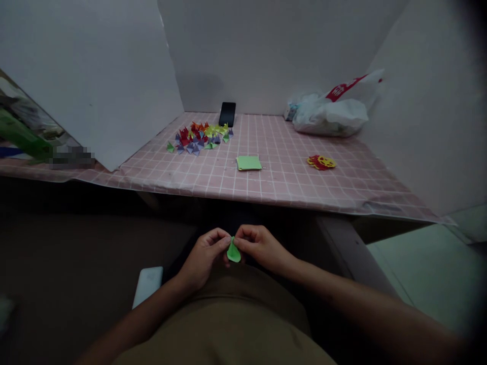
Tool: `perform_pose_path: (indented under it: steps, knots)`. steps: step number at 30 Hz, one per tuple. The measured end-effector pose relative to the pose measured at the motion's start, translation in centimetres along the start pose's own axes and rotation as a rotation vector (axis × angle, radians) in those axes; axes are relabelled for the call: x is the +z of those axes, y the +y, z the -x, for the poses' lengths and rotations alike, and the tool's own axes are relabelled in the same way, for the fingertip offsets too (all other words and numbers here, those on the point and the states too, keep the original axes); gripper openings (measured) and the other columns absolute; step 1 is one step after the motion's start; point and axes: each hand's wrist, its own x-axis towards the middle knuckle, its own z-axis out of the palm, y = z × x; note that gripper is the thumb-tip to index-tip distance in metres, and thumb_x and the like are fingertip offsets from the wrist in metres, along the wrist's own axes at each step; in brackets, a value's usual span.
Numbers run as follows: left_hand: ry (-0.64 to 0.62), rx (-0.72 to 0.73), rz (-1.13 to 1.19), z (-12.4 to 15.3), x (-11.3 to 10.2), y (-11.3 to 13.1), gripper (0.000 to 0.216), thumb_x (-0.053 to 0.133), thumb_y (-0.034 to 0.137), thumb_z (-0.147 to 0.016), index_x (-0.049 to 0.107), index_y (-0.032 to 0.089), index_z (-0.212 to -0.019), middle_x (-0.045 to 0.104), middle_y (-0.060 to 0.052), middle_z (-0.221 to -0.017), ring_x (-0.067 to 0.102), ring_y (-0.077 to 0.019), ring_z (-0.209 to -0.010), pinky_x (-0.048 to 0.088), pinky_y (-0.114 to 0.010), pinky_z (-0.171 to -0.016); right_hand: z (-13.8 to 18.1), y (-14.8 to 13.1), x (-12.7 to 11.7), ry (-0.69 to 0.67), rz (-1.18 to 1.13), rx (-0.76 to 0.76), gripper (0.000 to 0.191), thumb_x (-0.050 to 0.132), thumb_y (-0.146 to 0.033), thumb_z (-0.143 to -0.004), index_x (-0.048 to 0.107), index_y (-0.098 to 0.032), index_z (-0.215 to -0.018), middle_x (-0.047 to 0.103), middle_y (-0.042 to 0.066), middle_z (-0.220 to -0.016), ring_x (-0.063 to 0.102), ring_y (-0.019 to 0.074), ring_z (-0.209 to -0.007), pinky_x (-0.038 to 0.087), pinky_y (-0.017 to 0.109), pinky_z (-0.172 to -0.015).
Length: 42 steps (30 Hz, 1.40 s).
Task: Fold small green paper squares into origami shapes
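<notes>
The pink table (283,180) bars a low forward path from the left hand (201,257) and right hand (264,249); on top, open surface runs between the green paper stack (249,162) and red-and-yellow cutouts (321,162). Folded paper pieces (197,137) crowd back left, a plastic bag (331,117) back right.

Left hand (205,256) and right hand (264,248) pinch folded green paper (233,253).
</notes>
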Motion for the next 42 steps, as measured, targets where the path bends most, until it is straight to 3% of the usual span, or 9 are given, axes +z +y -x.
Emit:
perform_pose_path:
  steps: [17, 27, 42]
  knots:
    - [0.083, 0.029, -0.029, -0.2, 0.2, -0.3, 0.022, 0.07, 0.037, -0.076, 0.06, 0.017, -0.075, 0.057, 0.004, -0.061, 0.05, -0.009, -0.051, 0.043, -0.021, -0.051, -0.2, 0.2, 0.1, 0.039, 0.079, -0.023, 0.018, 0.06, -0.03, -0.08, 0.054, -0.018, -0.068, 0.057, -0.003, -0.056, 0.054, 0.0105, -0.05, 0.041, 0.023, -0.05]
    - [0.07, 0.009, -0.045, -0.3, 0.0, -0.1, 0.022, 0.068, 0.035, -0.078, 0.06, 0.015, -0.077, 0.058, 0.003, -0.061, 0.051, -0.0089, -0.052, 0.041, -0.021, -0.053, -0.2, -0.2, -0.2, -0.039, -0.097, 0.023, 0.019, 0.063, -0.032, -0.078, 0.056, -0.016, -0.071, 0.06, -0.002, -0.057, 0.057, 0.0105, -0.05, 0.046, 0.024, -0.054]
    - [0.074, -0.018, -0.112, 0.0, 0.4, 0.7, 0.025, 0.072, 0.035, -0.072, 0.06, 0.014, -0.077, 0.059, 0.003, -0.061, 0.051, -0.0084, -0.053, 0.041, -0.02, -0.052, -0.2, 0.9, 0.0, 0.068, 0.211, -0.108, 0.012, 0.055, -0.02, -0.08, 0.058, -0.016, -0.069, 0.057, -0.002, -0.057, 0.052, 0.0096, -0.051, 0.037, 0.02, -0.048]
